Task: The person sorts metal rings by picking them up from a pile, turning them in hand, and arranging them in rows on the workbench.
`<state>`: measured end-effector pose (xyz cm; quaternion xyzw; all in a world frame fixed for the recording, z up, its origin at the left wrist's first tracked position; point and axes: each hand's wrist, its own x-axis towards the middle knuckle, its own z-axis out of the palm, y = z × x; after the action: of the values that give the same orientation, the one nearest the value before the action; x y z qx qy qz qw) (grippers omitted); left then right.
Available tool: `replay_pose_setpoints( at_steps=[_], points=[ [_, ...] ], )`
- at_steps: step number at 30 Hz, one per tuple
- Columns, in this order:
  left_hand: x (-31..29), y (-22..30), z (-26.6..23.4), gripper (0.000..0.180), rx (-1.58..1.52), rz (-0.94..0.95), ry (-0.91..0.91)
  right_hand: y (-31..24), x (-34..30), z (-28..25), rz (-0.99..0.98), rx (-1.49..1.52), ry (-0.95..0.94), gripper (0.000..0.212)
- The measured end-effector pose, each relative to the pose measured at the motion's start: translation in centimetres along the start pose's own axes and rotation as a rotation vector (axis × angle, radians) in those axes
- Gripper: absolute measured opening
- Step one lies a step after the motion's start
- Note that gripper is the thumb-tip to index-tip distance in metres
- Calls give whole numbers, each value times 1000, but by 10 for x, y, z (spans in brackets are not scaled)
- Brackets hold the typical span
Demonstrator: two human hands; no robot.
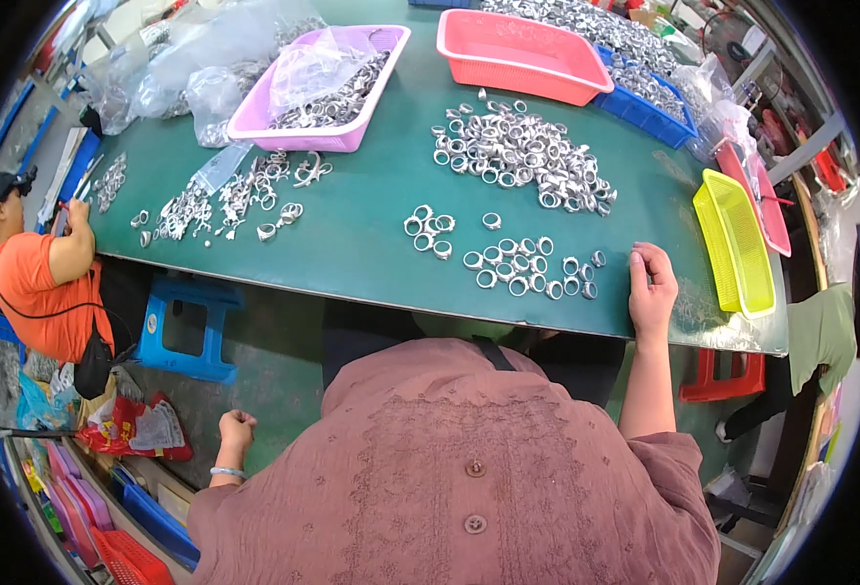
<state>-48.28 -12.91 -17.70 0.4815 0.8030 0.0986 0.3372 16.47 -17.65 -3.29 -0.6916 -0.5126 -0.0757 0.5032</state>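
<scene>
My right hand (653, 285) is at the table's near edge, its fingers curled in and no object showing in them. Just left of it, silver-coloured metal rings (519, 265) lie spread in a loose group, with a smaller cluster of rings (428, 230) and a single ring (491, 221) beside them. Farther back is a dense pile of the same rings (517, 151). Away from the table, my left hand (238, 427) hangs low to the left of my body, closed. Whatever it may hold is hidden.
On the green table (362, 214) stand a purple basket (337, 138) of metal pieces, a pink basket (517, 78), a blue tray (659, 107) and a yellow basket (737, 249). Small metal parts (186, 213) lie at left. A person in orange (40, 283) sits near a blue stool (191, 327).
</scene>
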Motion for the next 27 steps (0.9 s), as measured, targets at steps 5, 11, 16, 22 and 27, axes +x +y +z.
replay_pose_setpoints(
  at_steps=[5,11,16,22,27],
  points=[
    [8,22,-5,39,418,187,194,-1,1,-1,57,-13,-71,5],
    [6,74,-48,27,541,344,378,-7,1,-3,92,-9,-76,7],
    [8,166,-80,26,179,896,475,-8,2,1,32,-94,-85,7],
    [-36,299,-65,24,-111,1190,263,-26,13,4,-4,-151,-198,12],
    [-46,351,-22,21,-155,1243,-2,-44,30,20,-58,-105,-274,14]
  ],
)
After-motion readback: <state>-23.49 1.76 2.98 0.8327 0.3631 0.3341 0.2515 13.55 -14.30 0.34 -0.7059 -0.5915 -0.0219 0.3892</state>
